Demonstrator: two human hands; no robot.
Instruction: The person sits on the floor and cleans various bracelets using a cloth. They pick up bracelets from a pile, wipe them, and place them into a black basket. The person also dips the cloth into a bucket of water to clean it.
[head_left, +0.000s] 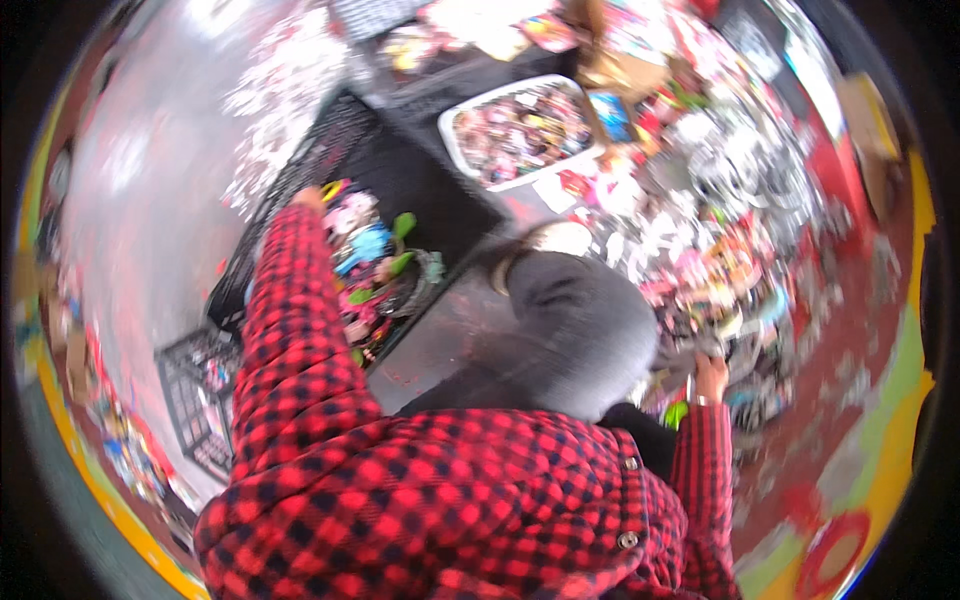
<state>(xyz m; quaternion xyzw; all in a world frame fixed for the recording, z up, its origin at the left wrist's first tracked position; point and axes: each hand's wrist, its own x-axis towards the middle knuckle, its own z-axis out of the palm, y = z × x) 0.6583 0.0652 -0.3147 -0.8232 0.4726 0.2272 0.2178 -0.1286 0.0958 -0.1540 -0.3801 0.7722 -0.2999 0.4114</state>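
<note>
My left hand (310, 198) reaches into a black plastic crate (445, 180), close to a small yellow item (335, 188). Its fingers are mostly hidden and blurred. Beside it in the crate lies a heap of small colourful items, among them a bright blue one (370, 242) and some green leaf-shaped pieces (403, 225). Low on the right, my right hand (712, 378) is at the edge of a large mixed pile (735, 250) of small goods and clear plastic wrappings. A pale band circles that wrist, and blur hides what the fingers do.
A white tub (468, 165) full of small mixed pieces stands beyond the crate. A smaller dark crate (190, 400) sits at the lower left. Pale scraps (275, 100) litter the grey floor at the upper left. A cardboard box (868, 115) is at the far right. My bent knee (585, 330) lies between both arms.
</note>
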